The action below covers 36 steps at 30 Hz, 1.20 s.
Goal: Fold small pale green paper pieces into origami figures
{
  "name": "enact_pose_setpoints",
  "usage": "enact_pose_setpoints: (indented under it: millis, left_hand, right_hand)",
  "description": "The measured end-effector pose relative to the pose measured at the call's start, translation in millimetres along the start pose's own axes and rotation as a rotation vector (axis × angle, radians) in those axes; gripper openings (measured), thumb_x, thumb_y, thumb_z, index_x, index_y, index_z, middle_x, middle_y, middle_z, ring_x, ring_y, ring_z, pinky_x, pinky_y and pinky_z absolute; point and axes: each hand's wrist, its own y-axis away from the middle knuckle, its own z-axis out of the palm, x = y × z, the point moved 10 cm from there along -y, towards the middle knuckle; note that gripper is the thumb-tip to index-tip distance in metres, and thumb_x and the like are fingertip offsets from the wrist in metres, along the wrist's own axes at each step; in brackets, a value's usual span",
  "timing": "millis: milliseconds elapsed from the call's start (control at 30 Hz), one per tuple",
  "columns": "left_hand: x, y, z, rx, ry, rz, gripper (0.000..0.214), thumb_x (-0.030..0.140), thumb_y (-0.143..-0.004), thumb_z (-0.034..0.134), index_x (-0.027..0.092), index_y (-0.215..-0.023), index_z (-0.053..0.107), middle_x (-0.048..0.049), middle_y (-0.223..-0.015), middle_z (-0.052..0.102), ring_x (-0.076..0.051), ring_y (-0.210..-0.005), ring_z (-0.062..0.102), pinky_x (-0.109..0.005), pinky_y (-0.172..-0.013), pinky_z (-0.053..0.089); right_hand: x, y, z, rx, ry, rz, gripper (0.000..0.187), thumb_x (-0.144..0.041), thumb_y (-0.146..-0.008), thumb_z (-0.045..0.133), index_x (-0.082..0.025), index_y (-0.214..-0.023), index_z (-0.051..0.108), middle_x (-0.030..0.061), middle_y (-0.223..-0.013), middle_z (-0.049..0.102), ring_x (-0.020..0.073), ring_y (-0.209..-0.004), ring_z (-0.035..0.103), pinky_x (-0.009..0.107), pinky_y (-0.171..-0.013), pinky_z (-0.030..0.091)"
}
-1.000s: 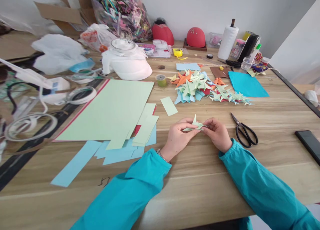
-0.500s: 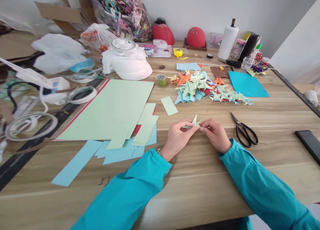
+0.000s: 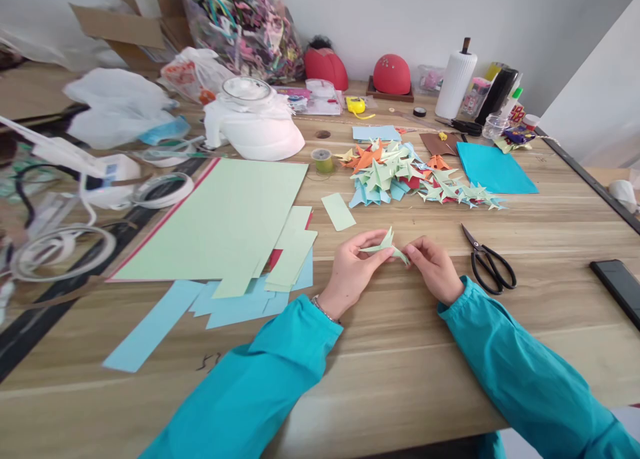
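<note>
Between my two hands, just above the table, is a pale green folded paper crane (image 3: 386, 242) with one point sticking up. My left hand (image 3: 349, 270) pinches its body between thumb and fingers. At the crane's right end, my right hand (image 3: 433, 266) has thumb and finger closed on a drooping tip. A small green paper rectangle (image 3: 338, 211) lies beyond my left hand. Farther back is a pile of folded paper cranes (image 3: 387, 172) in green, blue, orange and red. Black-handled scissors (image 3: 487, 259) rest to the right of my right hand.
Large green sheets (image 3: 220, 219) lie at left, with green strips (image 3: 293, 259) and blue strips (image 3: 155, 326) near them. A thread spool (image 3: 323, 160) stands behind. Turquoise paper (image 3: 497, 168) lies at back right, a phone (image 3: 617, 289) at the right edge. White tape rolls (image 3: 163, 189) sit left.
The crane's right tip now bends downward and more of its body shows. My right hand has shifted slightly right, with its fingers on that tip; my left hand keeps its hold.
</note>
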Motion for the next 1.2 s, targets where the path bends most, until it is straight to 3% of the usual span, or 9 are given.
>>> enact_pose_setpoints:
  millis: [200,500,833,1033,1200]
  left_hand:
    - [0,1,-2.9,0.019,-0.111,-0.002,0.034,0.032,-0.061,0.077,0.014,-0.088,0.069,-0.0058,-0.084,0.072,-0.019,-0.071,0.067,-0.028,-0.068,0.053]
    - [-4,2,-0.8,-0.005,-0.110,-0.040,0.030,0.030,-0.060,0.076,0.013,-0.083,0.070,-0.0053,-0.079,0.070,-0.015,-0.063,0.063,-0.026,-0.062,0.051]
    - [-6,1,-2.5,0.015,-0.025,-0.067,0.028,0.028,-0.058,0.077,0.012,-0.078,0.066,-0.0025,-0.070,0.066,-0.012,-0.053,0.060,-0.023,-0.054,0.049]
    - [-11,0,-1.0,0.010,0.039,-0.088,0.027,0.027,-0.055,0.079,0.012,-0.074,0.067,-0.0024,-0.070,0.067,-0.012,-0.055,0.060,-0.024,-0.054,0.051]
    - [-12,0,2.0,-0.027,-0.030,-0.111,0.030,0.026,-0.056,0.079,0.012,-0.080,0.068,-0.0034,-0.072,0.068,-0.011,-0.053,0.059,-0.023,-0.053,0.049]
  right_hand:
    - [-3,1,12,-0.091,-0.174,-0.008,0.029,-0.045,-0.071,0.068,-0.019,-0.082,0.061,0.0015,-0.072,0.065,0.0132,-0.062,0.057,0.027,-0.059,0.046]
    - [-2,1,5,-0.042,-0.149,0.011,0.026,-0.040,-0.066,0.073,-0.016,-0.068,0.062,0.0005,-0.058,0.062,0.0117,-0.053,0.053,0.026,-0.052,0.042]
    - [-3,5,12,-0.102,-0.123,0.030,0.028,-0.042,-0.067,0.072,-0.016,-0.072,0.063,0.0011,-0.061,0.063,0.0114,-0.052,0.053,0.025,-0.049,0.042]
    - [-3,6,13,-0.132,-0.119,0.072,0.034,-0.047,-0.065,0.071,-0.016,-0.064,0.059,-0.0016,-0.053,0.058,0.0103,-0.044,0.052,0.024,-0.043,0.041]
    - [-3,7,17,-0.154,-0.129,0.066,0.034,-0.048,-0.069,0.069,-0.017,-0.067,0.056,-0.0019,-0.053,0.058,0.0104,-0.045,0.052,0.023,-0.044,0.041]
